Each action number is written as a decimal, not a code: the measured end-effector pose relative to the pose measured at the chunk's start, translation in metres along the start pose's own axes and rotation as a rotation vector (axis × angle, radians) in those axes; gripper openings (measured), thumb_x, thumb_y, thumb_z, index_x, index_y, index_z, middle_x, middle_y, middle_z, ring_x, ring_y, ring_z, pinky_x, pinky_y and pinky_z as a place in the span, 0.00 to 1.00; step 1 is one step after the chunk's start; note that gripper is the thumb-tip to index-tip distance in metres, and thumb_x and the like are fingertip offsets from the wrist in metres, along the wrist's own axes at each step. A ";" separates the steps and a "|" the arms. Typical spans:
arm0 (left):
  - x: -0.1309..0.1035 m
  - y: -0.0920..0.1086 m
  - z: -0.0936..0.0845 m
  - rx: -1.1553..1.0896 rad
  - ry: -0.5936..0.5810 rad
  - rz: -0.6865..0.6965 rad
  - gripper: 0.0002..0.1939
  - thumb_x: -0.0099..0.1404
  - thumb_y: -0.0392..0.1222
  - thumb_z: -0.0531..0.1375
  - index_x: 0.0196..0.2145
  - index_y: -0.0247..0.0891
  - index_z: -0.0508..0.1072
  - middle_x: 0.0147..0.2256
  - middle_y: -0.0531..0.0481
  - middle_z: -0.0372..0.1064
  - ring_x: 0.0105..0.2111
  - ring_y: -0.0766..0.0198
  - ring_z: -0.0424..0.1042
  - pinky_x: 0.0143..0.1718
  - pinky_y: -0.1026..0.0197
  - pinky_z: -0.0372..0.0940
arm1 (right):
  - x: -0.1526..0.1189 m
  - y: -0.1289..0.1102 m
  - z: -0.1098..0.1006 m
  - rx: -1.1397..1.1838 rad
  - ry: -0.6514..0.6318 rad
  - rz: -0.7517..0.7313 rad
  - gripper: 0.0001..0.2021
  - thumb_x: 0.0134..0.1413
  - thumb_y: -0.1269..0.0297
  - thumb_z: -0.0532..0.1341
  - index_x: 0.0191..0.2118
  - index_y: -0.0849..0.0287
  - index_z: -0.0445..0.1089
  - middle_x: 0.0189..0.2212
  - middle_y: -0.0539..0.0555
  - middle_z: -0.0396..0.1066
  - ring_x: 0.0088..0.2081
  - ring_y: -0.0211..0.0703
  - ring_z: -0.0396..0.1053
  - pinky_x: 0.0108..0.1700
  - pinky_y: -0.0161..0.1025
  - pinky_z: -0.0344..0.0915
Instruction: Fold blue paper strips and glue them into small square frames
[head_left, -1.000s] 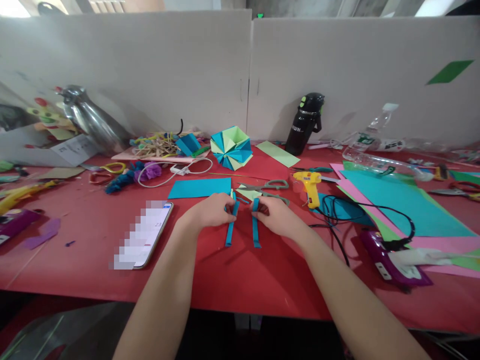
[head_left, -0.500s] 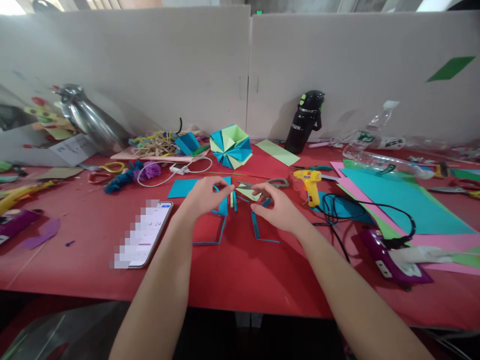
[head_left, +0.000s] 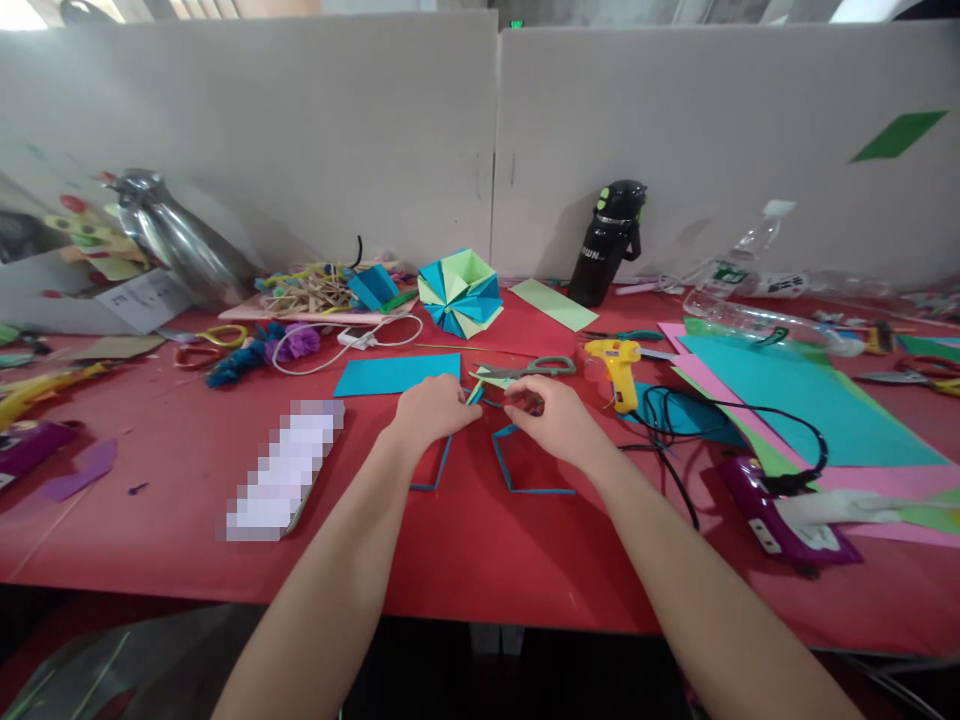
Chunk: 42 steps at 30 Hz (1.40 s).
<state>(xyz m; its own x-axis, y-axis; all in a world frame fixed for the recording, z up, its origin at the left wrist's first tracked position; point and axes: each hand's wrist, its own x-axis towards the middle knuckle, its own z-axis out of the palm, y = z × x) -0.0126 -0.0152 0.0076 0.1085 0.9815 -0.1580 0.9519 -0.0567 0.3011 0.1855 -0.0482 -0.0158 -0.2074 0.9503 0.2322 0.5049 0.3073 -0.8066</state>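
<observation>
My left hand (head_left: 433, 410) has its fingertips closed on the end of small folded green-and-blue paper strips (head_left: 476, 391). To its right, my right hand (head_left: 553, 418) is curved, thumb and fingers apart, with nothing visible between them. Below the right fingertips lies a thin blue paper strip bent into an angular frame (head_left: 505, 468). A similar bent blue strip (head_left: 444, 465) lies partly hidden beneath my left wrist. Scissors (head_left: 551, 366) rest just beyond the hands, over a light green paper piece. A blue paper sheet (head_left: 390, 373) lies behind my left hand.
A yellow glue gun (head_left: 619, 370) with a black cord stands to the right, near coloured paper sheets (head_left: 795, 400). At the back are a blue-and-green folded paper shape (head_left: 461, 292) and a black bottle (head_left: 609, 245). A phone (head_left: 289, 470) lies left of my left forearm.
My left hand has moved slightly right and down and now pinches the strips that stood beside it. My right hand has shifted a little, uncovering more of the bent blue strip.
</observation>
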 end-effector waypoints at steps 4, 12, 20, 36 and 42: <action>-0.003 -0.002 -0.001 -0.029 -0.008 0.039 0.13 0.58 0.52 0.61 0.33 0.40 0.76 0.40 0.42 0.79 0.41 0.49 0.77 0.32 0.58 0.62 | -0.001 -0.002 -0.002 -0.074 -0.050 0.028 0.05 0.54 0.71 0.63 0.38 0.58 0.75 0.35 0.53 0.77 0.34 0.41 0.71 0.38 0.39 0.67; -0.007 -0.017 -0.017 -0.203 0.026 0.102 0.12 0.62 0.51 0.60 0.31 0.40 0.76 0.34 0.46 0.79 0.30 0.58 0.76 0.28 0.61 0.61 | 0.001 0.002 -0.012 -0.184 0.012 0.065 0.03 0.55 0.66 0.64 0.32 0.57 0.74 0.31 0.52 0.77 0.32 0.42 0.70 0.34 0.39 0.63; -0.017 -0.008 -0.031 -0.449 -0.059 0.382 0.12 0.64 0.50 0.60 0.34 0.40 0.80 0.34 0.50 0.79 0.31 0.62 0.74 0.32 0.62 0.64 | -0.001 -0.004 -0.004 0.098 -0.010 -0.088 0.24 0.57 0.55 0.67 0.58 0.54 0.71 0.49 0.57 0.75 0.39 0.43 0.73 0.40 0.40 0.68; -0.026 -0.046 -0.038 0.068 -0.160 0.072 0.10 0.55 0.42 0.62 0.37 0.45 0.78 0.43 0.49 0.78 0.43 0.52 0.75 0.39 0.57 0.63 | -0.008 -0.021 -0.004 0.002 -0.236 -0.165 0.07 0.65 0.64 0.59 0.41 0.56 0.75 0.38 0.52 0.78 0.37 0.40 0.72 0.40 0.37 0.64; -0.018 -0.049 -0.030 -0.002 -0.095 0.192 0.15 0.54 0.43 0.65 0.41 0.45 0.76 0.46 0.49 0.76 0.46 0.53 0.73 0.42 0.58 0.64 | -0.008 -0.022 -0.003 -0.049 -0.217 -0.160 0.06 0.63 0.66 0.59 0.39 0.56 0.75 0.37 0.53 0.78 0.39 0.42 0.72 0.41 0.38 0.64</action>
<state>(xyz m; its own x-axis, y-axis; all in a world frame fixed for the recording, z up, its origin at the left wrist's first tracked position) -0.0693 -0.0244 0.0238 0.3147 0.9310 -0.1851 0.9104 -0.2408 0.3364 0.1785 -0.0625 0.0012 -0.4601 0.8581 0.2280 0.4900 0.4595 -0.7407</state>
